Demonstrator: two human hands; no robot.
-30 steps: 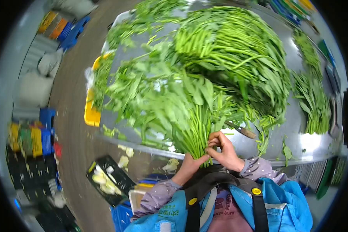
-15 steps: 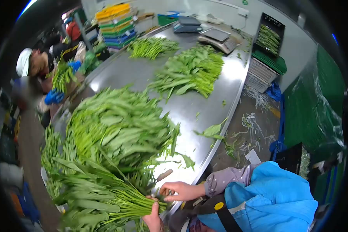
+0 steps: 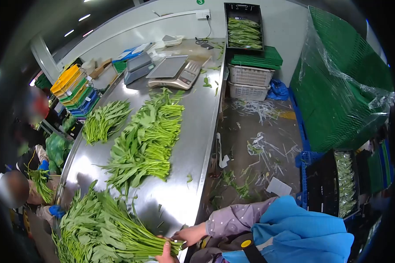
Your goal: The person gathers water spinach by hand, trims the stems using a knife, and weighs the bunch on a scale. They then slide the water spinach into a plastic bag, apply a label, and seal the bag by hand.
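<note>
A large bunch of long-stemmed leafy greens [image 3: 131, 232] lies sideways at the bottom of the view, leaves to the left and cut stem ends to the right. My left hand [image 3: 166, 255] is closed around the stems near their ends, thumb on top. At the stem ends is my right hand [image 3: 192, 234], its fingers curled against the stems and partly hidden behind them. Leaves of a bigger heap of greens [image 3: 72, 228] lie beside and under the bunch. Farther up the metal table [image 3: 193, 175] are a row of stacked bunches [image 3: 151, 140] and a smaller pile of greens [image 3: 105, 120].
Two scales [image 3: 169, 72] stand at the table's far end. Crates [image 3: 250, 76] and a black tray of packed greens [image 3: 245, 33] are beyond its right edge. Wrapped green crates [image 3: 342, 74] rise at right. A co-worker's blue glove [image 3: 56, 211] shows at left. Scraps [image 3: 261, 144] litter the floor.
The view has swung to the right, so the table and scales appear farther left. My right hand has come in against the stem ends. My left hand keeps its hold on the bunch.
</note>
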